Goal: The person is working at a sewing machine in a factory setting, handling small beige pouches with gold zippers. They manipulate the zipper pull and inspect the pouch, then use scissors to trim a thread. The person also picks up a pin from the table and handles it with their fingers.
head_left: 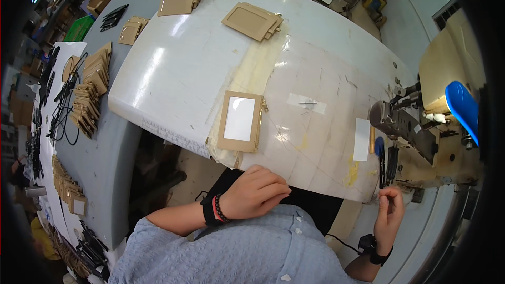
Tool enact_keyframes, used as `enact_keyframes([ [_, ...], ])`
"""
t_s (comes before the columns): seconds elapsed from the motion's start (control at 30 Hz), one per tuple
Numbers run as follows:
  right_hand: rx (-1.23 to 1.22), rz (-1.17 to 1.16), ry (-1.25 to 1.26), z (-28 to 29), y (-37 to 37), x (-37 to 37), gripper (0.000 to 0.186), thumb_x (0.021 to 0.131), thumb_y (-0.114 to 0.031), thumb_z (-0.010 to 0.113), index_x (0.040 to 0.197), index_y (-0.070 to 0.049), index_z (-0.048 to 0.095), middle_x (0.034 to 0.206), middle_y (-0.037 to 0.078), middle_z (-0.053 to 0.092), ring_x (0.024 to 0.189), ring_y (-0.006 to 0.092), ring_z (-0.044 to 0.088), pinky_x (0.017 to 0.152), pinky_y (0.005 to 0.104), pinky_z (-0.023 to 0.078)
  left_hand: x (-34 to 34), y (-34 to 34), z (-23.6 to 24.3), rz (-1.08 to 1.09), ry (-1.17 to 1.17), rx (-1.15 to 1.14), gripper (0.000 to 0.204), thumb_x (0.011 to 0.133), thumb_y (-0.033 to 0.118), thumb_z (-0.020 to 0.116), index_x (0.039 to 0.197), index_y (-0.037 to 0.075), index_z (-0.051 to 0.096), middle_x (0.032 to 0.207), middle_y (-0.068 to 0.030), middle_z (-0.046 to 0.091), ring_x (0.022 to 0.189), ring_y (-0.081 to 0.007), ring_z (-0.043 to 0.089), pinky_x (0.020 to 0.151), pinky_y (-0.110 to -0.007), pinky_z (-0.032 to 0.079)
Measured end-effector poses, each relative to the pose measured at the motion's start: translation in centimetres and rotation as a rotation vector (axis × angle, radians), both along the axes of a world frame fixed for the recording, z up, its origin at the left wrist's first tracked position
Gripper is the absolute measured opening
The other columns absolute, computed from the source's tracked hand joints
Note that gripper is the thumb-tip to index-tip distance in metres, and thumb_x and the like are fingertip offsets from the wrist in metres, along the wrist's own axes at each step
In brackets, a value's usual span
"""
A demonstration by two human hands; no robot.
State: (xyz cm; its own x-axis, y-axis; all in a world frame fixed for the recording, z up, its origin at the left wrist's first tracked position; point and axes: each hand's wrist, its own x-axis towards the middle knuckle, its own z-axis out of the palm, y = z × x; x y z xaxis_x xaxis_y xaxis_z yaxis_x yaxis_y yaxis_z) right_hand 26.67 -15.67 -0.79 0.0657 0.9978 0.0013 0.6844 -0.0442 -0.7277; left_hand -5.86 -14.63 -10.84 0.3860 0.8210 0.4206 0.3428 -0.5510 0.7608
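Note:
My left hand (254, 191) is at the table's front edge, just below a beige rectangular piece with a white panel and a metal fitting (240, 120). Its fingers are curled together; whatever they may hold is hidden. My right hand (389, 208) is beside the right front corner, fingers bent inward, just below dark-handled tools (391, 163); its contents, if any, are unclear. A white strip (362, 139) and a blue-topped tool (379, 146) lie near the sewing machine.
The sewing machine (442, 63) with a blue attachment (461, 109) stands right. Stacks of beige pieces lie at the back (248, 21) and on the grey left table (120, 179), alongside black cables (67, 110) and several dark items (113, 17). The white table (152, 79) has a curved edge.

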Motion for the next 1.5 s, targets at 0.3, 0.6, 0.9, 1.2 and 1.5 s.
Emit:
enact_keyframes([
  [0.3,-0.093,-0.043,0.459,-3.6,-2.6,0.3,0.01,0.093,0.0,0.059,0.101,0.002,0.054,0.096,0.011,0.066,0.089,0.0127,0.061,0.083,0.0252,0.046,0.0,-1.9,1.3,0.322,0.046,0.292,0.031,0.062,-0.004,0.077,0.09,0.009,0.07,0.095,-0.0038,0.069,0.079,-0.0213,0.06,0.073,-0.034,0.042],
  [0.6,-0.043,0.033,0.499,-4.9,-3.1,-0.3,0.008,0.087,0.007,0.062,0.092,0.003,0.057,0.094,0.015,0.067,0.088,0.0197,0.066,0.083,0.0297,0.051,2.9,-0.9,1.5,-0.008,0.058,0.185,0.032,0.069,-0.001,0.075,0.1,0.004,0.067,0.097,-0.0051,0.066,0.076,-0.02,0.06,0.072,-0.032,0.044],
  [0.9,-0.06,0.13,0.418,-5.4,-2.8,-3.4,0.016,0.078,0.011,0.068,0.081,0.001,0.057,0.089,0.016,0.069,0.084,0.02,0.066,0.079,0.0304,0.051,1.4,-0.9,0.9,0.329,0.04,0.243,0.029,0.067,-0.003,0.077,0.094,0.006,0.069,0.083,-0.0015,0.065,0.071,-0.0203,0.056,0.068,-0.032,0.041],
  [1.2,-0.058,0.169,0.274,-5.5,-0.9,-6.6,0.015,0.076,0.01,0.071,0.079,0.001,0.06,0.086,0.012,0.068,0.08,0.018,0.063,0.076,0.0288,0.049,-3.1,-0.3,-0.8,0.76,0.25,0.324,0.032,0.067,0.004,0.078,0.097,0.013,0.071,0.095,-0.001,0.061,0.089,-0.024,0.05,0.081,-0.039,0.04],
  [1.5,-0.115,0.151,0.248,-6.5,0.3,-8.7,0.015,0.081,0.007,0.071,0.086,-0.001,0.058,0.089,0.009,0.064,0.081,0.015,0.059,0.075,0.0261,0.046,-4.1,1.0,-0.5,0.636,0.389,0.268,0.036,0.068,0.015,0.081,0.102,0.02,0.071,0.099,0.0018,0.06,0.094,-0.0182,0.052,0.09,-0.041,0.038],
])
